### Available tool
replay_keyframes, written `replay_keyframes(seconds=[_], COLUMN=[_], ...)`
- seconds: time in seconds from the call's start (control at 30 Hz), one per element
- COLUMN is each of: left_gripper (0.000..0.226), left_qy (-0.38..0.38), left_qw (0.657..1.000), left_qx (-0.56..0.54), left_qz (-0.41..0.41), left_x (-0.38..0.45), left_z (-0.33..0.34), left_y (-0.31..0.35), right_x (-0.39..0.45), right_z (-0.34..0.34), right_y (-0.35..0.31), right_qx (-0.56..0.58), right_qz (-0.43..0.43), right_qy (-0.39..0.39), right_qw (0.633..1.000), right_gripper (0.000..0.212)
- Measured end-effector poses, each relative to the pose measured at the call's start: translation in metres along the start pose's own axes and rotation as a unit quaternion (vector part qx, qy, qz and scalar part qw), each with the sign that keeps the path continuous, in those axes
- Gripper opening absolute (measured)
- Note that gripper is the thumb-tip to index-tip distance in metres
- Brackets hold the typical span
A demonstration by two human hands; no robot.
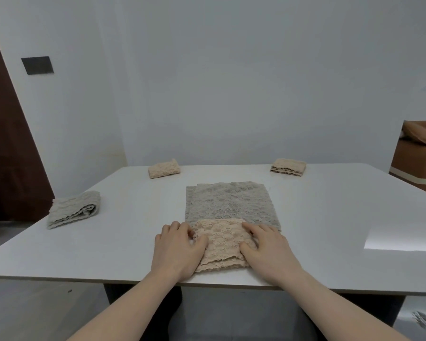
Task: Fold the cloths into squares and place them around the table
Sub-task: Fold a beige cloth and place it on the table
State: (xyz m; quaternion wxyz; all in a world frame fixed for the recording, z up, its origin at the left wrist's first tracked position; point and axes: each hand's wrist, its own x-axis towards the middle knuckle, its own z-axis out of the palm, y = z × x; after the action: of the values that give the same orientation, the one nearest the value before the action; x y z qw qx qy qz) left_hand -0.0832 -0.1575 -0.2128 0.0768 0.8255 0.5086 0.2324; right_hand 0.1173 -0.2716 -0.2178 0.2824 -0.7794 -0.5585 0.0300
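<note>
beige cloth [221, 244] is seen folded small at the near edge of the white table [108, 242], overlapping the near end of a larger grey cloth [231, 204] spread flat mid-table. three folded cloths are set around: grey one [74, 209] at the left edge, beige one [164, 168] far left, beige one [288, 167] far right. a cardboard box [418, 156] is seen beyond the right side. lacy texture, layered edges visible. left hand [180, 249] and right hand [268, 247] are laid on its two sides, fingers curled over the edges, gripping it.
</note>
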Motion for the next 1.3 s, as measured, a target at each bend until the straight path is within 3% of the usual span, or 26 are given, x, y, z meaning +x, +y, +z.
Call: replay_keyframes(seconds=[0.37, 0.6, 0.87, 1.03, 1.2, 1.3], left_gripper=[0.013, 0.021, 0.011, 0.023, 0.023, 0.018], left_qy=[-0.023, -0.039, -0.074, -0.095, -0.167, -0.238], left_qw=[0.994, 0.989, 0.986, 0.985, 0.982, 0.955], left_qx=[-0.077, -0.104, -0.094, -0.113, -0.084, -0.148], left_qz=[0.080, 0.099, 0.118, 0.089, 0.041, -0.098], left_x=[0.003, 0.000, 0.002, 0.006, 0.016, 0.024], left_z=[0.002, -0.003, -0.002, -0.014, -0.039, -0.069], left_y=[-0.006, 0.001, 0.000, 0.007, 0.023, 0.053], right_x=[0.002, 0.002, 0.006, 0.009, 0.022, 0.038], right_z=[0.001, -0.001, 0.007, 0.001, -0.034, -0.082], right_y=[0.003, 0.003, 0.008, 0.002, -0.021, -0.050], right_qx=[0.008, 0.018, 0.048, 0.034, 0.069, 0.170], right_qz=[-0.009, -0.019, -0.019, -0.004, 0.096, 0.204], right_qy=[-0.009, -0.039, -0.026, -0.039, -0.178, -0.258], right_qw=[1.000, 0.999, 0.998, 0.999, 0.977, 0.929], right_gripper=[0.063, 0.063, 0.055, 0.054, 0.049, 0.047])
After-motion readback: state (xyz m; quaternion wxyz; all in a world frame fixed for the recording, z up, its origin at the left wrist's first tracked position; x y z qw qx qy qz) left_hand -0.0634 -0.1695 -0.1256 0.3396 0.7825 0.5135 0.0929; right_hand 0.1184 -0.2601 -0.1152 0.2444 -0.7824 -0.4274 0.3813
